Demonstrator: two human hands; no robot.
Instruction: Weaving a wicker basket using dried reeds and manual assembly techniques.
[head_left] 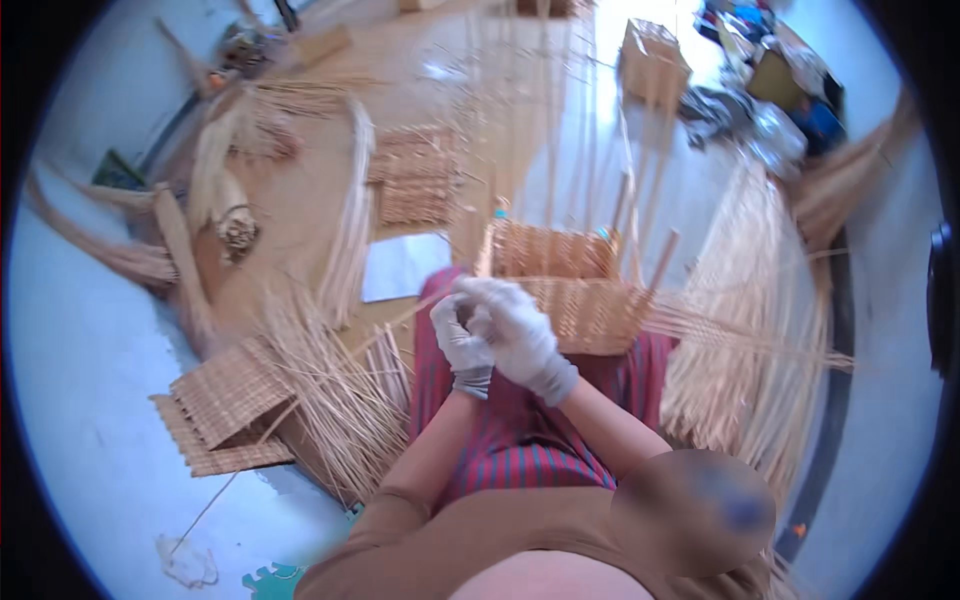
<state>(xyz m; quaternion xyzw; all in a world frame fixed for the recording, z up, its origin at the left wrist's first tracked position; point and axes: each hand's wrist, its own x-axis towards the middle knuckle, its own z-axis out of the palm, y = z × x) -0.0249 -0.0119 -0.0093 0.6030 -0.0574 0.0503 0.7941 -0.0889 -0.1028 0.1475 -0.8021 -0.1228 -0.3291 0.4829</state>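
Note:
A partly woven straw basket (580,318) rests on my lap, over a striped red and grey cloth (530,465). Long upright canes rise from its far side. Both my hands wear white gloves with grey cuffs and meet at the basket's near left corner. My left hand (463,345) has its fingers curled in, and what they grip is hidden. Over it, my right hand (515,330) is closed, its fingertips at the end of a pale straw strand (405,318) that slants down to the left. Blur hides the finer detail of the fingers.
Bundles of loose straw (335,400) and woven panels (230,395) lie at left. More woven pieces (415,175) and a white sheet (405,265) are on the floor ahead. A long straw bundle (725,330) hangs at right. Behind stand a cardboard box (652,60) and piled bags (775,130).

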